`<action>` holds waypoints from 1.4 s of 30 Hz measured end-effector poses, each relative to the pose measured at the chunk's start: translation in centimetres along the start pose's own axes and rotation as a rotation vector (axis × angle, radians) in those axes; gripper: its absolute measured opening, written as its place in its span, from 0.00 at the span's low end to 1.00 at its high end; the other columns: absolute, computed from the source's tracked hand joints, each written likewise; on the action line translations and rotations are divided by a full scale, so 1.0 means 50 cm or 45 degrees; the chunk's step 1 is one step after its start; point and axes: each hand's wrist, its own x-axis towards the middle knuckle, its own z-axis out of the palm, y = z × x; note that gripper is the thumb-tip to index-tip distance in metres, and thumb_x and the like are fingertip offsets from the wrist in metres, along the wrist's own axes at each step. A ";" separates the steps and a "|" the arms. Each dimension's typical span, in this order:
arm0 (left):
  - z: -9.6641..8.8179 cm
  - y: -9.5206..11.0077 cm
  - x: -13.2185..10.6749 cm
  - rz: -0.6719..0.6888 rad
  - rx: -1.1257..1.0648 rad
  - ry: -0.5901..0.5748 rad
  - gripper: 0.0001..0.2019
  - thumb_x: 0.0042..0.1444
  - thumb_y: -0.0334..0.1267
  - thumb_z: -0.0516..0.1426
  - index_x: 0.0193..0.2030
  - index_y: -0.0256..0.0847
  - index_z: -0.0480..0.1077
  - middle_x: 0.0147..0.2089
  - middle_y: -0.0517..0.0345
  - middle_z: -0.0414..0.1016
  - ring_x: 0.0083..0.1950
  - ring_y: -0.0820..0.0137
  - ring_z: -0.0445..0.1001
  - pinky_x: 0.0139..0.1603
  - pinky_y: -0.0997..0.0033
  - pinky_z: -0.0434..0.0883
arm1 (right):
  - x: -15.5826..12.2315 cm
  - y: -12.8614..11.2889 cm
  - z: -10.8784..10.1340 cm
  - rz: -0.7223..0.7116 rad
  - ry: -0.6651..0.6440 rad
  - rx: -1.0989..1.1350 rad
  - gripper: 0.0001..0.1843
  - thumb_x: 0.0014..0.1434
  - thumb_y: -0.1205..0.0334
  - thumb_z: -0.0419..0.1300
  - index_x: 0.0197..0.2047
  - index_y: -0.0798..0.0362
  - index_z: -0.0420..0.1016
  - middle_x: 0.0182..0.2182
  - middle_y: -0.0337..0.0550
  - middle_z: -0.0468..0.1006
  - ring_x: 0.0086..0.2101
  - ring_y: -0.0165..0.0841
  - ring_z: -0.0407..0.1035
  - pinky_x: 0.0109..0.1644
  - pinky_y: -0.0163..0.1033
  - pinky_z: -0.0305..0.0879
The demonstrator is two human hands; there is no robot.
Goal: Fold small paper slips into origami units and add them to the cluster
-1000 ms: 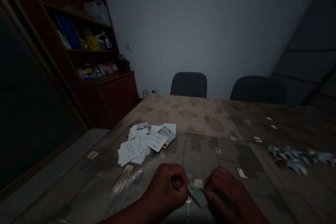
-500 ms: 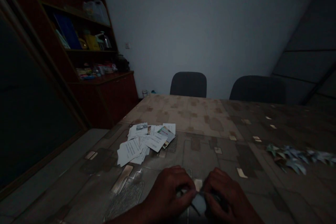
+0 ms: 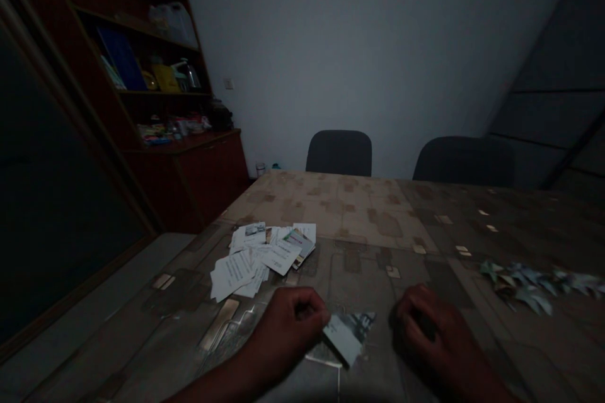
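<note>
My left hand (image 3: 293,322) had its grip pinched on the near-left corner of a small paper card (image 3: 346,335), thumb and fingers closed on the edge. The card lay low over the bench (image 3: 368,214), right in front of me, between my two hands. Its long axis ran from my left hand away towards the right. It looked folded, with a pale face nearest me and a darker printed part at the far end. The print was too dim to read. My right hand (image 3: 428,327) rested on the bench just beside the card without touching it, its grip curled shut. A loose pile of printed cards (image 3: 262,255) lay beyond my left hand.
</note>
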 end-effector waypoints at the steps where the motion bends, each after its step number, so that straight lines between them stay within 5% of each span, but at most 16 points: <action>1: 0.000 -0.003 0.003 -0.058 -0.065 -0.022 0.06 0.44 0.36 0.57 0.21 0.37 0.68 0.20 0.64 0.65 0.24 0.73 0.62 0.26 0.75 0.57 | -0.001 -0.003 -0.005 -0.071 -0.015 0.045 0.11 0.60 0.69 0.49 0.30 0.51 0.68 0.26 0.42 0.74 0.28 0.36 0.70 0.30 0.40 0.68; 4: 0.003 -0.012 0.009 -0.142 -0.204 -0.093 0.06 0.41 0.37 0.58 0.21 0.36 0.68 0.20 0.64 0.66 0.23 0.75 0.62 0.25 0.75 0.57 | -0.002 -0.024 -0.014 -0.328 -0.117 0.192 0.14 0.61 0.71 0.53 0.50 0.50 0.68 0.41 0.46 0.77 0.41 0.37 0.72 0.43 0.42 0.71; 7: 0.006 -0.020 0.011 -0.201 -0.334 -0.128 0.07 0.39 0.38 0.59 0.21 0.36 0.69 0.19 0.64 0.67 0.22 0.75 0.63 0.26 0.75 0.60 | 0.000 -0.044 -0.015 -0.452 -0.209 0.282 0.22 0.59 0.71 0.59 0.56 0.47 0.65 0.46 0.44 0.77 0.45 0.35 0.72 0.47 0.38 0.71; 20: 0.011 -0.025 0.008 -0.237 -0.350 -0.206 0.14 0.43 0.44 0.63 0.21 0.36 0.68 0.19 0.64 0.67 0.22 0.76 0.63 0.27 0.75 0.59 | -0.004 -0.041 0.012 -0.442 -0.129 0.235 0.09 0.68 0.67 0.51 0.42 0.52 0.73 0.33 0.44 0.79 0.33 0.34 0.74 0.36 0.37 0.72; 24: 0.016 -0.035 0.001 -0.103 -0.561 -0.276 0.22 0.55 0.55 0.59 0.38 0.33 0.73 0.26 0.57 0.73 0.27 0.72 0.70 0.32 0.72 0.65 | -0.015 -0.031 0.024 -0.252 -0.042 0.193 0.07 0.65 0.68 0.53 0.39 0.51 0.71 0.30 0.41 0.78 0.29 0.32 0.74 0.32 0.34 0.70; 28: 0.037 -0.044 -0.007 -0.103 -0.752 -0.354 0.35 0.45 0.54 0.68 0.55 0.35 0.66 0.40 0.49 0.76 0.36 0.67 0.74 0.35 0.69 0.69 | -0.030 -0.028 0.039 -0.025 0.016 0.153 0.04 0.64 0.64 0.53 0.38 0.49 0.69 0.24 0.35 0.76 0.23 0.30 0.73 0.26 0.31 0.68; 32: 0.055 -0.039 -0.009 -0.050 -0.728 -0.352 0.27 0.47 0.52 0.67 0.45 0.32 0.71 0.35 0.51 0.75 0.32 0.70 0.72 0.32 0.72 0.66 | -0.037 -0.037 0.050 0.014 0.061 0.152 0.02 0.62 0.63 0.54 0.40 0.48 0.65 0.21 0.32 0.74 0.20 0.30 0.72 0.24 0.30 0.67; 37: 0.054 -0.032 -0.005 -0.124 -0.563 -0.218 0.19 0.47 0.50 0.64 0.31 0.32 0.73 0.26 0.57 0.72 0.26 0.73 0.68 0.28 0.74 0.64 | -0.038 -0.043 0.051 -0.009 0.047 0.162 0.15 0.61 0.68 0.52 0.52 0.47 0.59 0.26 0.32 0.78 0.23 0.28 0.76 0.27 0.28 0.70; 42: 0.053 -0.028 -0.009 -0.106 -0.337 -0.136 0.11 0.50 0.42 0.59 0.28 0.34 0.72 0.22 0.61 0.69 0.23 0.73 0.66 0.25 0.75 0.61 | -0.030 -0.039 0.041 -0.127 0.031 0.136 0.27 0.59 0.70 0.55 0.60 0.47 0.56 0.30 0.34 0.79 0.27 0.29 0.76 0.31 0.29 0.71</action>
